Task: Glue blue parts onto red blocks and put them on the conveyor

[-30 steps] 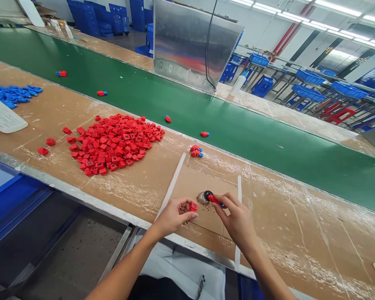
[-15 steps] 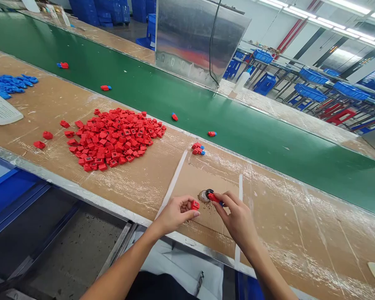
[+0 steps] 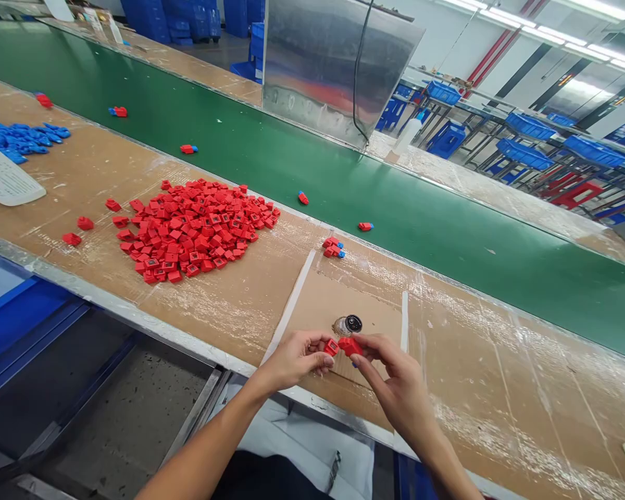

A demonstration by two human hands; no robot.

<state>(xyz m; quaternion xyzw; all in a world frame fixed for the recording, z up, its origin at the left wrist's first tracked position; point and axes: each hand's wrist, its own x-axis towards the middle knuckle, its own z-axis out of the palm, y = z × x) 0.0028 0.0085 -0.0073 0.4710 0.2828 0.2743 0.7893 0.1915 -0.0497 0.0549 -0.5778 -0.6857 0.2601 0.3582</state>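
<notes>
My left hand (image 3: 296, 361) pinches a small square red plastic block (image 3: 332, 347) between thumb and fingertips. My right hand (image 3: 396, 375) grips a red plastic part (image 3: 350, 346), with a bit of blue showing under it. The two held pieces are almost touching. Just behind them, a small round jar with a dark top (image 3: 348, 325) stands on a cardboard sheet (image 3: 364, 305), close to both hands. Dark specks lie on the cardboard around it.
A large heap of red blocks (image 3: 192, 229) lies on the brown bench top (image 3: 271, 264). A small cluster of red-and-blue pieces (image 3: 332, 247) sits nearer my hands, and blue parts (image 3: 23, 135) lie far left. A green conveyor belt (image 3: 396, 215) runs behind, carrying several scattered pieces.
My right hand has lifted the red part off the jar and brought it left to the block in my left hand. The belt pieces have shifted right, and the view has moved slightly.
</notes>
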